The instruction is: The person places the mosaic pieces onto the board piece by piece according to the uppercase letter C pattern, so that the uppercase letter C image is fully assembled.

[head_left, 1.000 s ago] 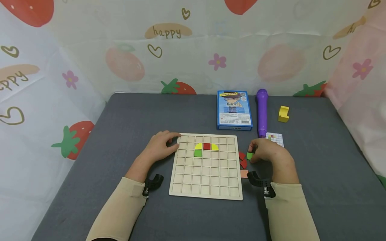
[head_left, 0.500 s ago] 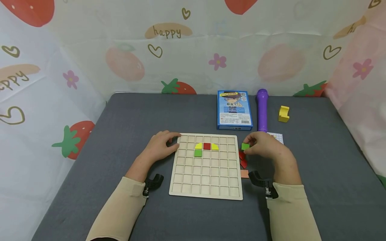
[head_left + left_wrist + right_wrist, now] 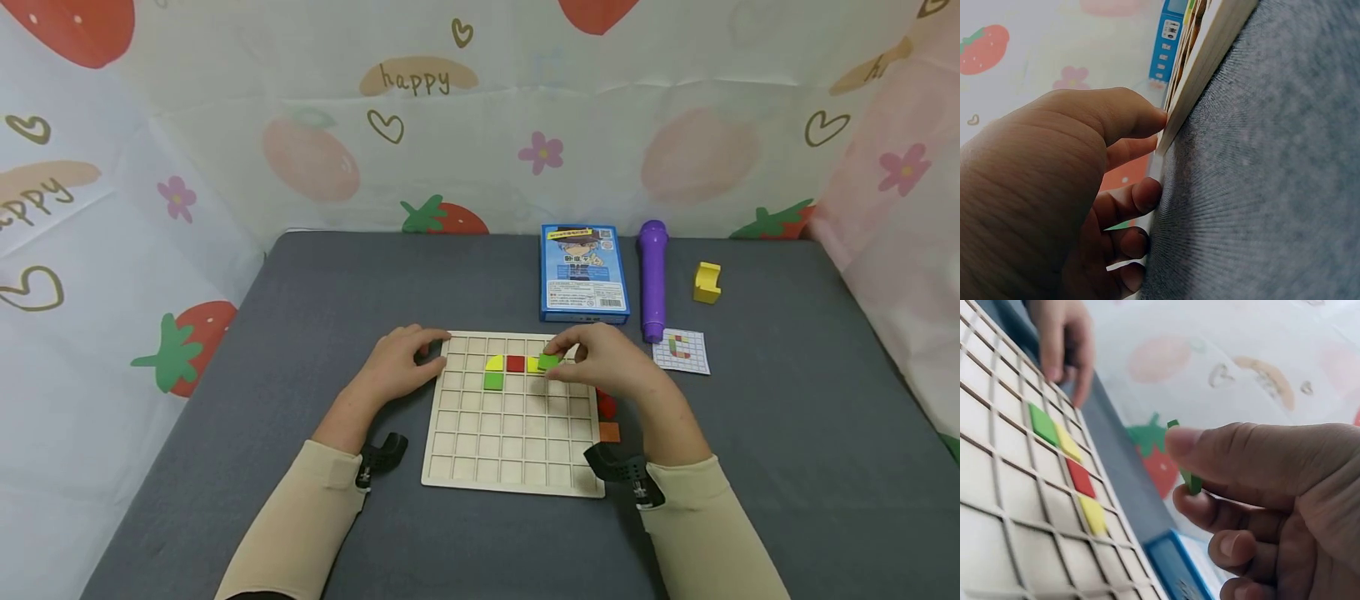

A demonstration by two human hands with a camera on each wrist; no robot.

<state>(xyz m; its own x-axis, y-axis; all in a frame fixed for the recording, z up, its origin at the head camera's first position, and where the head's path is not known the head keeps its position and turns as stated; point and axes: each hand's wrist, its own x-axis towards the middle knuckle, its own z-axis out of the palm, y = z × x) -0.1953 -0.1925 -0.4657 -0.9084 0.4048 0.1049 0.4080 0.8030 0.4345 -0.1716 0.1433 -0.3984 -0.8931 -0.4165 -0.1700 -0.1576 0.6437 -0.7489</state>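
Between thumb and forefinger, my right hand (image 3: 603,358) pinches a green square tile (image 3: 549,362), held above the upper right part of the wooden grid board (image 3: 510,450). In the right wrist view the tile (image 3: 1193,482) is tilted and clear of the board. A red square tile (image 3: 515,364) sits in the grid between a yellow rounded tile (image 3: 494,363) and another yellow tile (image 3: 532,365), the latter partly covered. Under the left yellow one lies a green tile (image 3: 492,381). My left hand (image 3: 397,362) touches the board's left edge with thumb and forefinger tips, other fingers loosely bent.
Red pieces (image 3: 606,405) and an orange tile (image 3: 609,432) lie along the board's right edge. Farther right is a pattern card (image 3: 682,354). Behind stand a blue box (image 3: 583,275), a purple microphone-shaped stick (image 3: 653,279) and a yellow curved block (image 3: 707,282).
My right hand has picked up the green tile from beside the board and carried it left over the grid. The pattern card is now uncovered. My left hand stays put.
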